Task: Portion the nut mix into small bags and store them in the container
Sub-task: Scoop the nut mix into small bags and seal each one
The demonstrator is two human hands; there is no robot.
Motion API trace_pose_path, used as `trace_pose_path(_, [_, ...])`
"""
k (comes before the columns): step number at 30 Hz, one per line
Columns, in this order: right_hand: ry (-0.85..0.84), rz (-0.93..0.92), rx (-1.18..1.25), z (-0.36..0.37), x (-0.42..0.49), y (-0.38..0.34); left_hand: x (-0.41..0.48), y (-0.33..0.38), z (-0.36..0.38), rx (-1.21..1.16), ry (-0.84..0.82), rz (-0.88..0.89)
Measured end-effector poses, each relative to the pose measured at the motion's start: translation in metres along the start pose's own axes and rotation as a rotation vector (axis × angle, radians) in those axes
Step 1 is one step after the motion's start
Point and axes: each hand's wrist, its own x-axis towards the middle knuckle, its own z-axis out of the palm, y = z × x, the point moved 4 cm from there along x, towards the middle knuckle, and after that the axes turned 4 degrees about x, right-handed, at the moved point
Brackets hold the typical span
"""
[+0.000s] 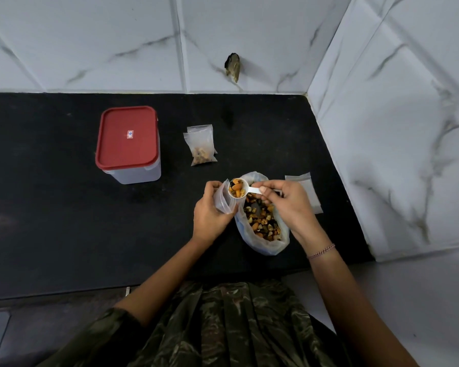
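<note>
My left hand [210,210] grips a small clear bag [224,201] with its mouth held open. My right hand [284,202] pinches the handle of a white measuring spoon [240,188] heaped with nuts, its bowl right at the small bag's mouth. Below the spoon lies a large open plastic bag of nut mix [263,221]. Two filled small bags [200,147] lie overlapping farther back on the black counter. A clear container with a red lid [129,140], closed, stands at the left.
A stack of empty small bags [306,190] lies right of my right hand. The black counter [64,221] ends at marble-tiled walls behind and on the right [395,154]. A hole in the back wall [233,66] sits above the counter.
</note>
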Motion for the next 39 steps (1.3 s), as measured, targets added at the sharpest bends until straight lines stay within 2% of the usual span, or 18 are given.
trace_pose_path(8, [0.046, -0.136, -0.289, 0.009, 0.001, -0.016, 0.001, 0.004, -0.002, -0.017, 0.012, 0.006])
trace_pose_path(11, [0.002, -0.186, -0.471, 0.017, 0.003, -0.028, 0.000, 0.004, 0.000, -0.028, 0.013, -0.019])
trace_pose_path(13, [-0.053, -0.303, -0.516, 0.027, 0.002, -0.035, 0.000, 0.004, 0.002, -0.041, 0.009, -0.044])
trace_pose_path(15, [-0.106, -0.430, -0.704, 0.039, -0.005, -0.039, 0.001, 0.004, 0.003, -0.062, -0.009, -0.077])
trace_pose_path(19, [0.006, -0.657, -0.881, 0.052, -0.018, -0.035, 0.003, 0.008, 0.003, -0.139, -0.047, -0.099])
trace_pose_path(23, [0.103, -0.816, -0.680, 0.051, -0.026, -0.028, 0.005, 0.010, 0.000, -0.182, -0.042, -0.078])
trace_pose_path(25, [0.151, -0.798, -0.490, 0.046, -0.027, -0.026, 0.006, 0.010, -0.002, -0.199, -0.036, -0.063])
trace_pose_path(28, [0.251, -0.607, -0.139, 0.038, -0.025, -0.019, 0.007, 0.010, -0.002, -0.207, -0.058, -0.051])
trace_pose_path(31, [0.262, -0.422, 0.096, 0.036, -0.025, -0.016, 0.007, 0.013, -0.001, -0.206, -0.072, -0.034])
trace_pose_path(35, [0.237, -0.143, 0.306, 0.038, -0.019, -0.002, 0.009, 0.014, 0.001, -0.181, -0.080, -0.032])
trace_pose_path(39, [0.210, -0.072, 0.411, 0.034, -0.015, 0.004, 0.012, 0.010, 0.002, -0.134, -0.132, -0.035])
